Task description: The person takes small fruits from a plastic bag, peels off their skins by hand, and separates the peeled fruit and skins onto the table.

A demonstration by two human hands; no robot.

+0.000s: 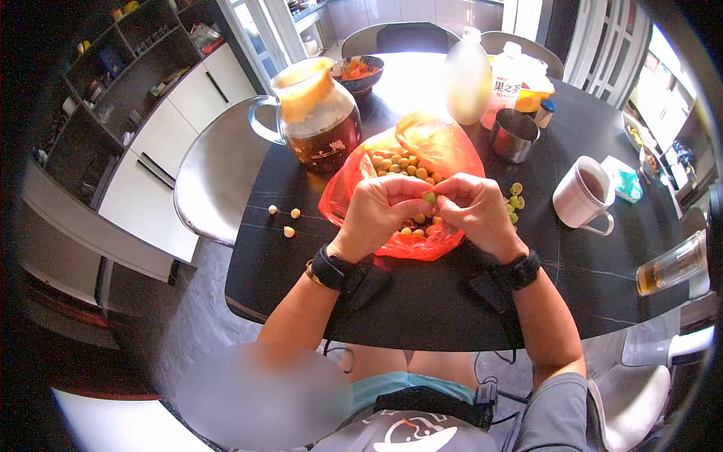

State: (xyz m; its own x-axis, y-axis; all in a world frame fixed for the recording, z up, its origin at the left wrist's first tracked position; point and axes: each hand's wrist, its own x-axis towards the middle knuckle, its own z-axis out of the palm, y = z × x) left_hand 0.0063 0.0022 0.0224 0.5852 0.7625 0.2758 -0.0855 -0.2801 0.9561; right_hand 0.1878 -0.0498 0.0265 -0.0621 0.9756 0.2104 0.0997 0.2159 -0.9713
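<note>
My left hand (380, 211) and my right hand (482, 209) meet above a red plastic bag (343, 188), fingertips pinched together. Between them is a small round green fruit (429, 198), whose exact kind I cannot make out; both hands touch it. Inside the open bag lie many olive-brown round fruits (407, 167) of similar size. Just right of the bag, several split green skins (515, 202) are heaped on the table. To the left, 3 pale round pieces (289, 232) lie apart from each other.
On the dark table (422, 309) stand a glass pitcher of dark liquid (320, 124), a bowl of orange food (358, 74), a blurred bottle (467, 79), a metal cup (514, 135), a white mug (584, 194), a green-and-white packet (623, 179) and a drinking glass (670, 264).
</note>
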